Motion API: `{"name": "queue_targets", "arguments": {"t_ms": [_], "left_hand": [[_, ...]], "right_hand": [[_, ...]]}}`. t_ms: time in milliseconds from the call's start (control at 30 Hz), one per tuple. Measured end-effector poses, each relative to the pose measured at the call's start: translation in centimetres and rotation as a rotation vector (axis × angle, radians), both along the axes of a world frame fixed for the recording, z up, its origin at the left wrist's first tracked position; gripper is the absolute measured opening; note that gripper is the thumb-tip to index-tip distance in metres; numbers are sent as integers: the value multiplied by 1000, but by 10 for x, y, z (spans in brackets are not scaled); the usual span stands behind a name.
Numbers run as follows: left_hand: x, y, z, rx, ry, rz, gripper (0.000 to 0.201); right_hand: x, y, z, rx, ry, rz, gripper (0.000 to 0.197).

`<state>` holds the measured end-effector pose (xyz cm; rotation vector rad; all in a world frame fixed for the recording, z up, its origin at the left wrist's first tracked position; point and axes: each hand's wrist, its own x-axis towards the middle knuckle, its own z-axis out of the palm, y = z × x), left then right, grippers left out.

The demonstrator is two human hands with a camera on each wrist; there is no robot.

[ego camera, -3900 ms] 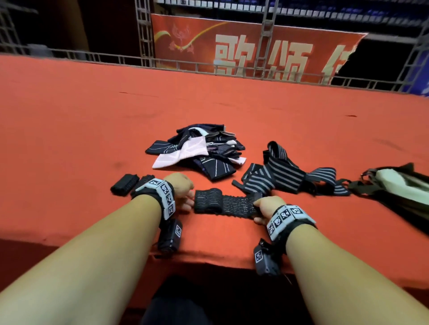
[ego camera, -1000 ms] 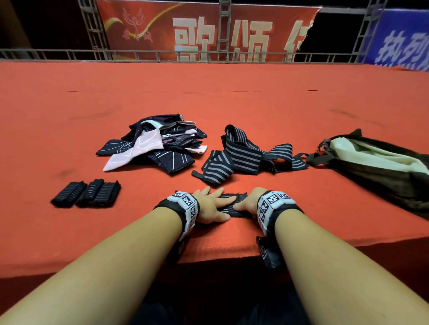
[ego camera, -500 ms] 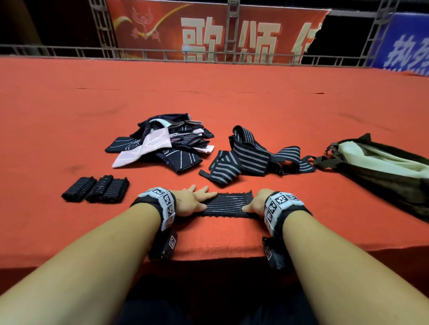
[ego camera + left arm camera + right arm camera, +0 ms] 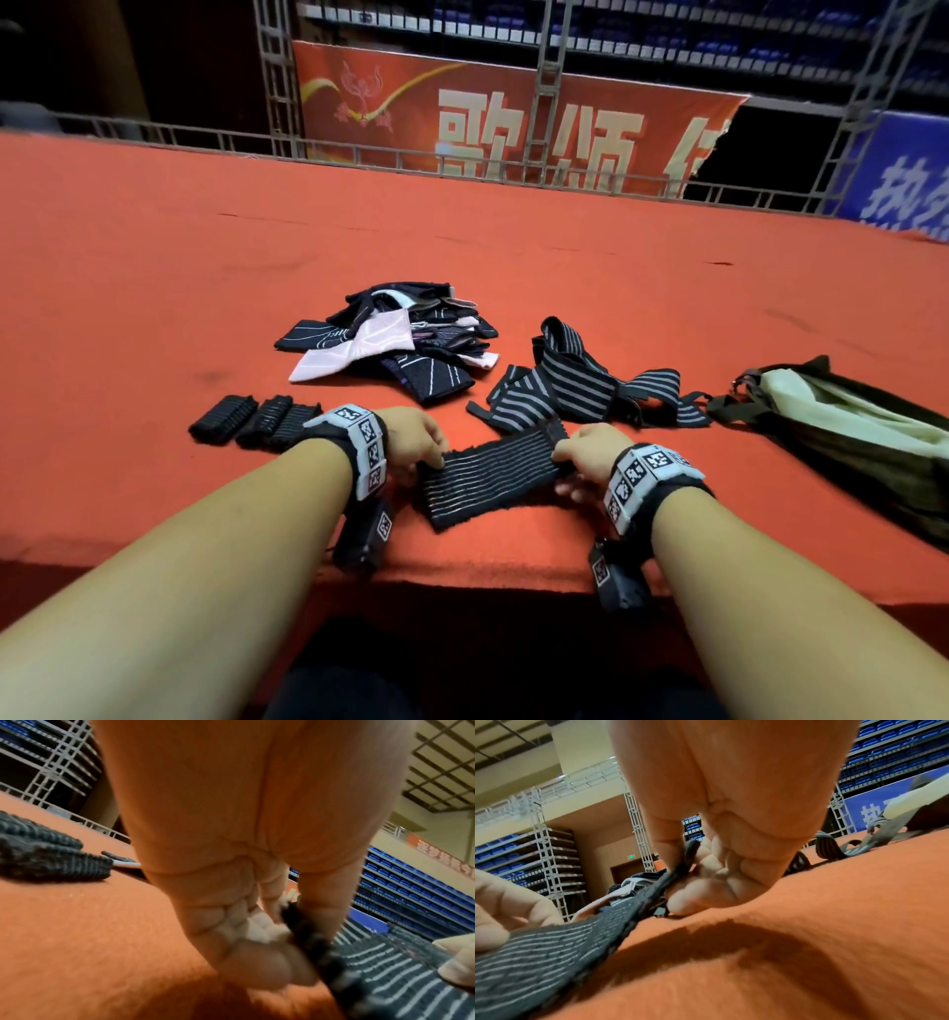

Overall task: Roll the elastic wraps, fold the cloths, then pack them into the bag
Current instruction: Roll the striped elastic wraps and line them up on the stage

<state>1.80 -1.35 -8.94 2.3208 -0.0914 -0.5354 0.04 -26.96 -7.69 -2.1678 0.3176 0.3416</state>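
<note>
A black elastic wrap with thin grey stripes (image 4: pixel 490 470) lies stretched flat near the front edge of the red table. My left hand (image 4: pixel 418 444) pinches its left end (image 4: pixel 306 931) between thumb and curled fingers. At the opposite end (image 4: pixel 680 866) my right hand (image 4: pixel 590 455) pinches the wrap the same way. Three rolled black wraps (image 4: pixel 254 424) sit in a row to the left. A loose tangle of striped wraps (image 4: pixel 580 388) lies just behind. Further back is a heap of dark and pink cloths (image 4: pixel 395 342). The open olive bag (image 4: pixel 852 437) lies at the right.
The red felt table (image 4: pixel 154 288) stretches far back to a metal railing (image 4: pixel 359 154) and a red banner. Its front edge (image 4: pixel 488 580) runs just under my wrists. Bare felt lies on the left and behind the cloth heap.
My hands went from pressing the wrap flat with straight fingers to pinching both its ends. The wrap now lies slightly turned, its right end further from me.
</note>
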Motion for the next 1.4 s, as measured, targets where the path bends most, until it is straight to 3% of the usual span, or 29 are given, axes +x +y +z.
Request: {"name": "queue_targets", "arguments": {"t_ms": [67,233,333,400,467,667,1000,1133,1267,1400], "left_hand": [[-7,11,5,-204,118,28,19],[-29,45,16,-440,350,-3,44],[-41,66,2,-437,449,-100,65],[-44,75,-9,-292,370,-167,69],[-41,79,-16,-172,245,-175,60],[-28,68,-29,-54,155,-212,39],[-24,54,-34,5,-27,-225,20],[-27,45,-30,-108,-58,-193,18],[-28,35,-29,-375,8,-6,20],[-24,23,-29,-418,19,123,17]], "right_hand": [[4,10,9,60,-50,-23,10],[50,44,4,96,-167,44,14],[30,78,28,-20,-206,108,19],[26,84,23,-46,-239,155,24],[27,82,8,-196,-181,258,11],[20,70,-22,-139,83,612,15],[18,62,-35,-124,53,641,32],[13,54,-38,-89,58,709,39],[12,48,-37,-164,24,765,44],[16,52,-43,-75,21,613,40]]}}
